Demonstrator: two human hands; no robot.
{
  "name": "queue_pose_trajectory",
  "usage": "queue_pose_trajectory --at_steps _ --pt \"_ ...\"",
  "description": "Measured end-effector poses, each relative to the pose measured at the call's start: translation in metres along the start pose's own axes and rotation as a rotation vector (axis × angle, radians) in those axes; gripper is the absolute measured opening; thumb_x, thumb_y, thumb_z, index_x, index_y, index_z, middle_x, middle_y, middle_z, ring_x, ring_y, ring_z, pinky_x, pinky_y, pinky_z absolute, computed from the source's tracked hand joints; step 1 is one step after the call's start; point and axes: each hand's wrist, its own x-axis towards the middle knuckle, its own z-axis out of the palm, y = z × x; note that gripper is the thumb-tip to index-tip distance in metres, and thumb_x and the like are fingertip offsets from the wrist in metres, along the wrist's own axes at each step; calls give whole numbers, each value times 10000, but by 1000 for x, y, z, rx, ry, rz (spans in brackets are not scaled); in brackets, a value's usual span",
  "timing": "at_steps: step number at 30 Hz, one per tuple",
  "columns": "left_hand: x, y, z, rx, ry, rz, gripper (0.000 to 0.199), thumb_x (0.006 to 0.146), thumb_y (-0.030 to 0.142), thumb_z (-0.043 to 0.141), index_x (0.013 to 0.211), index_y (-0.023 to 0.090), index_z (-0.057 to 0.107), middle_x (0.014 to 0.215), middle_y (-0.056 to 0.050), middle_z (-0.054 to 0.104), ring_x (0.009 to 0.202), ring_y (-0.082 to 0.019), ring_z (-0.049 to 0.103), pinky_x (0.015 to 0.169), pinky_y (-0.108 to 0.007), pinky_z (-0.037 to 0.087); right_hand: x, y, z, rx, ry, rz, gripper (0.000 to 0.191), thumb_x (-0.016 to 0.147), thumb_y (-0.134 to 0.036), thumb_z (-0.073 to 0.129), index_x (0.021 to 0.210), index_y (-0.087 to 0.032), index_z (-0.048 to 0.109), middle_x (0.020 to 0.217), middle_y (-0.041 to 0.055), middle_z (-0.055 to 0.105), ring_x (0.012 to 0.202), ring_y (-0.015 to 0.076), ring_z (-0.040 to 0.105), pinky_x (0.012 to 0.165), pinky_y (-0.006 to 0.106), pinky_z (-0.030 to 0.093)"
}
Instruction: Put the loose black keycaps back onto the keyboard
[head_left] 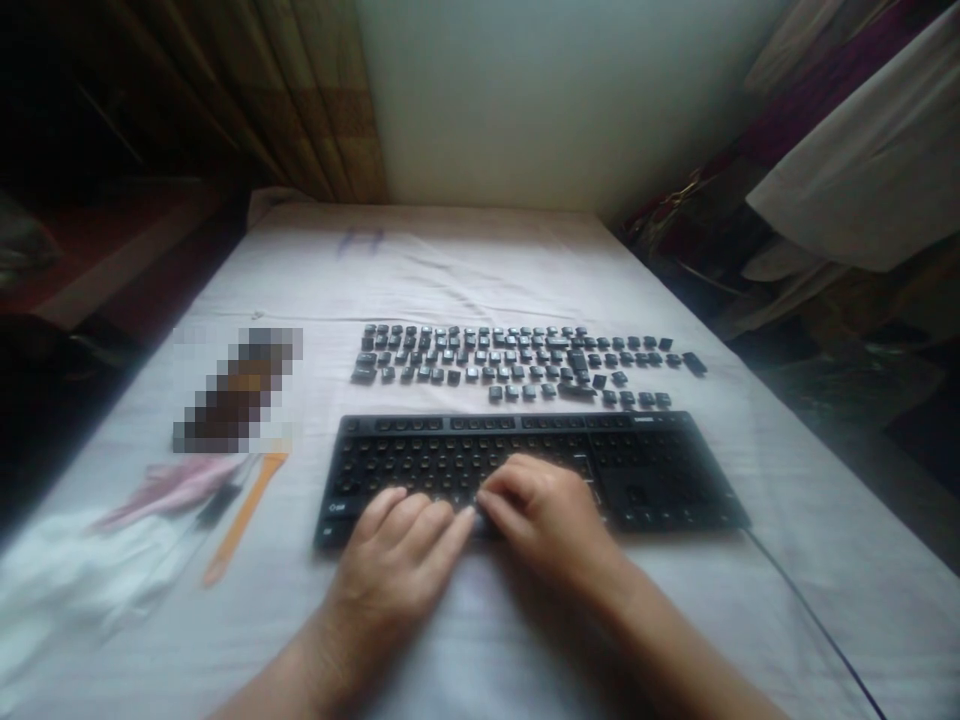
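A black keyboard (645,480) lies on the cloth-covered table, with many of its key positions bare of caps. My left hand (401,550) rests on its lower edge, fingers laid over the front keys and thumb stretched toward the middle. Beside that thumb, my right hand (551,510) pinches thumb and forefinger together low over the key rows; whatever is between the tips is too small and blurred to make out. Behind the keyboard, loose black keycaps (472,357) are set out in rows.
To the left lie an orange flat strip-like tool (244,520), a pink cloth (176,485), a white cloth (82,575) and a pixelated item (236,395). A cable (814,610) runs from the keyboard's right side toward the front. Fabric (870,160) hangs at the right.
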Motion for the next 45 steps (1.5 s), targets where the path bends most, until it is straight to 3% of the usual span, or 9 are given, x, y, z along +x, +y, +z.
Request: queue_pose_trajectory --at_steps 27,34,37,40,45 --pt "1 -3 2 -30 49 11 322 1041 181 390 1168 196 686 1004 -26 693 980 -186 576 1062 -381 350 -1 5 5 20 45 -36 163 868 -170 655 725 -205 726 779 25 731 732 164 675 677 252 456" --pt "-2 -5 11 -26 125 18 345 1049 203 366 1139 224 698 971 -10 689 965 -181 580 1047 -364 357 6 6 -9 -36 -55 -98 167 871 -161 649 749 -217 749 786 17 749 719 148 685 659 227 458" --pt "2 -7 10 -14 144 29 333 1040 198 377 1112 225 700 949 -9 684 941 -182 583 1025 -362 373 15 5 -24 -137 -80 -130 164 893 -178 645 786 -224 760 813 13 754 727 140 688 662 215 469" --pt "9 -9 5 -19 133 56 264 1012 235 444 1097 223 694 957 -16 681 943 -192 587 1012 -376 396 33 8 -39 -364 -25 -93 149 928 -221 636 881 -245 775 894 10 760 811 147 702 732 220 493" --pt "20 -14 2 -39 99 142 194 957 299 557 1091 223 673 978 -28 672 949 -199 598 992 -394 444 73 18 -51 -499 40 -30 203 933 -255 628 1069 -258 778 1078 68 742 984 227 696 810 293 514"
